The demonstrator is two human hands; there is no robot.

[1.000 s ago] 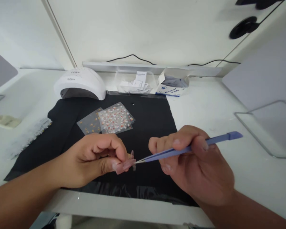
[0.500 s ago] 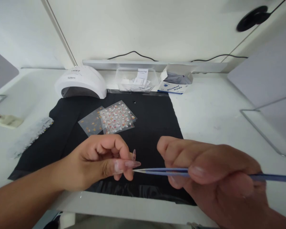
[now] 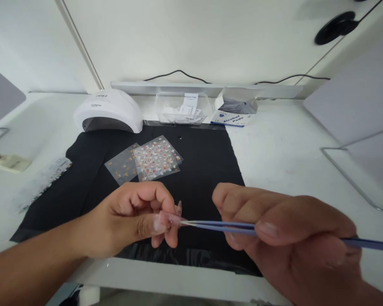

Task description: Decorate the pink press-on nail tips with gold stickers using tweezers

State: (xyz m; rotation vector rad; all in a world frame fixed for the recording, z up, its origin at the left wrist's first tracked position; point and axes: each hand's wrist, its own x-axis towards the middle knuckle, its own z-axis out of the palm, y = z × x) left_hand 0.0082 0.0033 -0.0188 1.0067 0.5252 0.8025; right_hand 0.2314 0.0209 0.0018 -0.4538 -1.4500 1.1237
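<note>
My right hand (image 3: 293, 238) grips a pair of blue tweezers (image 3: 223, 226) between thumb and fingers. Their pale tips lie close together at the end of a long, clear pinkish nail tip (image 3: 174, 219) on my left thumb; whether they touch it, I cannot tell. My left hand (image 3: 130, 221) has its fingers curled in and the thumb against them; anything pinched there is hidden. A second pointed clear nail tip (image 3: 179, 208) sticks up behind the thumb. Both hands are above a black mat (image 3: 207, 170).
Nail sticker sheets (image 3: 158, 157) overlap on the mat. Behind stand a white nail lamp (image 3: 110, 106), a clear tray (image 3: 166, 104) of sachets and an open alcohol pads box (image 3: 232, 118). At left lie a clear packet (image 3: 46, 182) and a cream-coloured block (image 3: 14, 162).
The tweezers' tips have moved slightly up, from beneath the thumb's nail tip to its end. My right hand has tilted a little. My left hand stays nearly in place.
</note>
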